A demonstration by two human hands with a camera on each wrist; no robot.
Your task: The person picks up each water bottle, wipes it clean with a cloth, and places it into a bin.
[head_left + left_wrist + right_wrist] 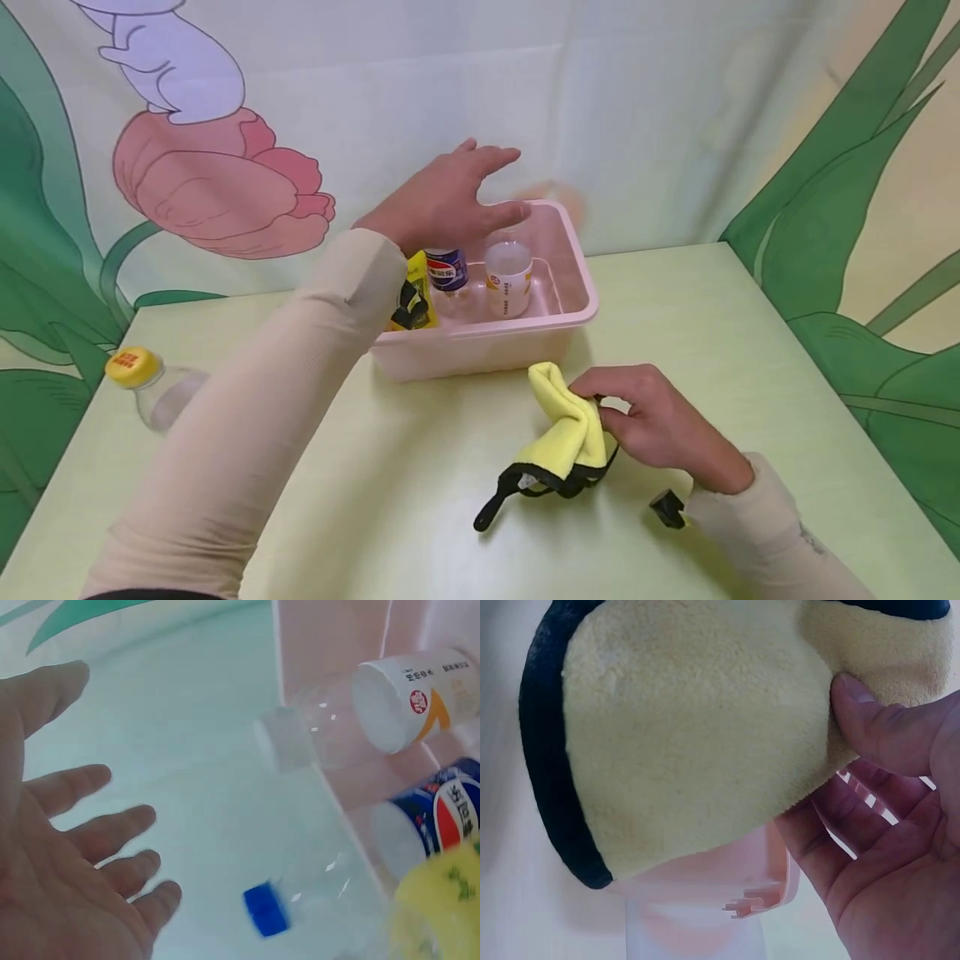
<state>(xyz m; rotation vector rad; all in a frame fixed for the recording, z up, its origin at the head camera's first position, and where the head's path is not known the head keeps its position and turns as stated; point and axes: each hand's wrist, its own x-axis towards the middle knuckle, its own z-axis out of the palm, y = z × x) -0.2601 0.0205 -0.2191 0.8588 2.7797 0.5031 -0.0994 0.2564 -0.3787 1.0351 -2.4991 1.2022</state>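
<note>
My right hand (660, 417) pinches a yellow cloth (573, 429) with black edging between thumb and fingers, above the table in front of the pink bin (480, 358). A black loop hangs from the cloth's lower corner. In the right wrist view the thumb presses on the fuzzy yellow side of the cloth (690, 735). Over the bin's back left part, my left hand (450, 200) is stretched out with fingers spread, holding nothing. Below it in the bin stand a bottle with a white and orange label (508, 287), a bottle with a blue Pepsi label (447, 271) and a yellow packet (422, 292).
A clear bottle with a yellow cap (135, 367) is at the table's left, partly behind the left sleeve. The left wrist view shows a blue cap (266, 909) and a white cap (283, 740) on the bottles. A printed curtain (645, 108) hangs behind the table (675, 308).
</note>
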